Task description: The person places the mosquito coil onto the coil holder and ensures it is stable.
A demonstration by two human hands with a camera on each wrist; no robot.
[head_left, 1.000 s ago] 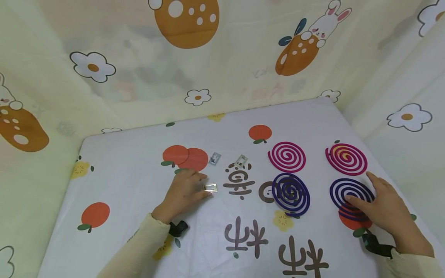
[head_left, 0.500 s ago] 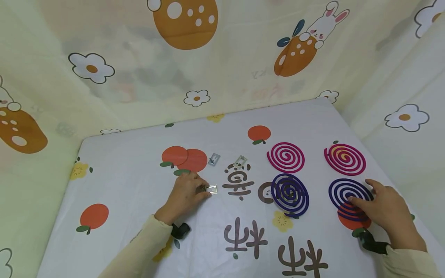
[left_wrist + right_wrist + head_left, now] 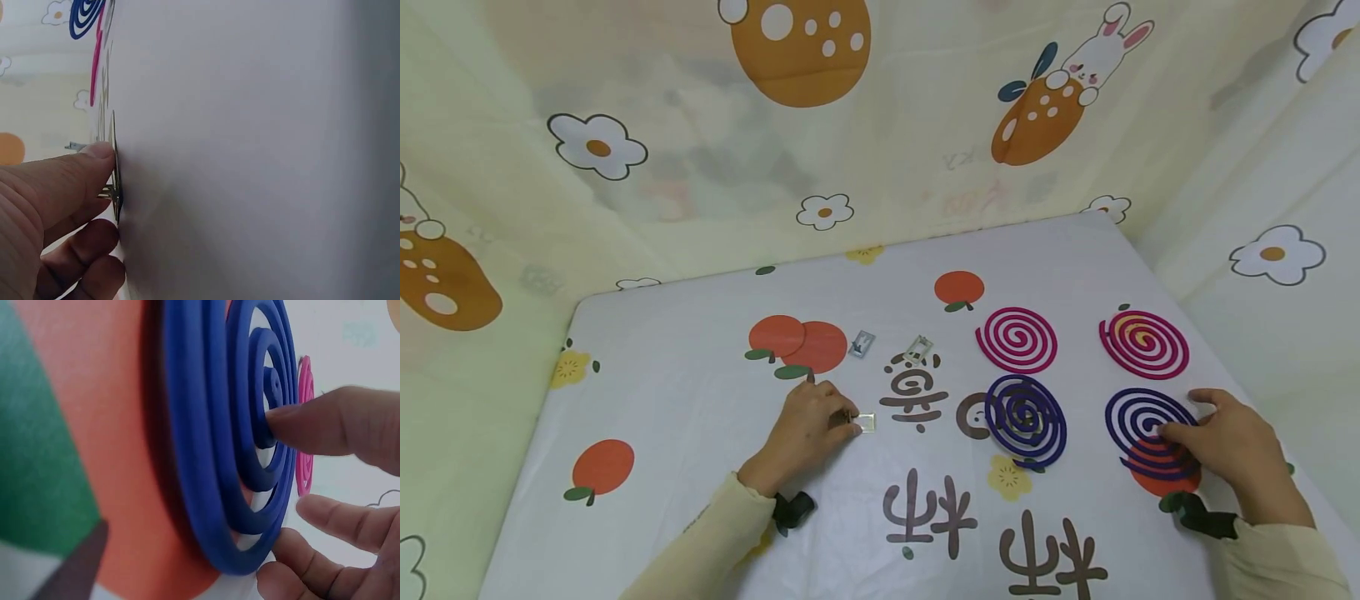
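My left hand pinches a small, flat metal mosquito coil stand at the middle of the table. In the left wrist view the stand is nearly edge-on, close to the cloth, with the thumb on one side. My right hand holds a dark blue mosquito coil at the right. Its thumb lies across the coil's rings and the other fingers are at the outer edge. The right wrist view has this coil tilted, its near edge apart from the cloth.
A second blue coil lies left of the held one. Behind them are two pink coils, one left and one right. Two more metal stands, a left one and a right one, lie on the patterned tablecloth.
My left hand has slid slightly right and nearer with the metal stand. The blue coil in my right hand has shifted a little left, and more of its outer ring shows.
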